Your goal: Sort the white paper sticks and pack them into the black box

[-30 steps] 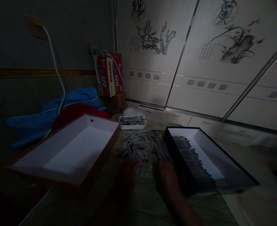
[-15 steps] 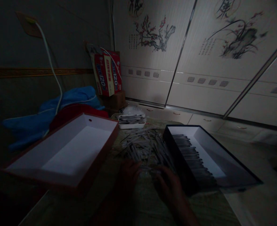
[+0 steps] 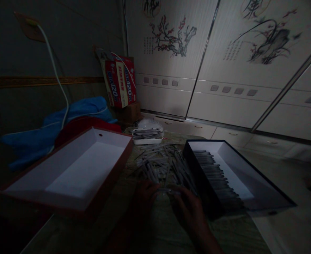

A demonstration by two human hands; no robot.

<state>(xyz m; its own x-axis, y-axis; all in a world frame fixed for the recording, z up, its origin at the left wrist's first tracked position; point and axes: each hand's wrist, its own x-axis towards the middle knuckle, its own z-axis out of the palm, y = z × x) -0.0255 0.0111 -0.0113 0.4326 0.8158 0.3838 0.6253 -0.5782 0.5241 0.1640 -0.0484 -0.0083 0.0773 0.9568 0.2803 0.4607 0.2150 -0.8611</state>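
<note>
Low over the near part of the table, my left hand [image 3: 145, 194] and my right hand [image 3: 189, 206] face each other with a slim, pale pen [image 3: 166, 190] stretched between them. Each hand's fingers are closed on one end of it; the dim light hides finer detail. Just beyond lies a loose heap of pale pen parts [image 3: 154, 166], with darker-looking ones [image 3: 183, 173] on its right. To the right of my right hand, a black-edged box [image 3: 244, 162] with a white inside holds a row of dark-tipped pens [image 3: 217, 176] along its left side.
On the left stands a red-sided box lid [image 3: 77, 169] with a white inside. A white tray [image 3: 148, 141] piled with pens sits at the table's far end. Behind are a red carton [image 3: 121, 83], a blue cloth [image 3: 78, 110] and white cabinet doors [image 3: 168, 98].
Both hands stay in nearly the same place, still on the pen. The view has shifted very slightly; the boxes and the heap look unchanged.
</note>
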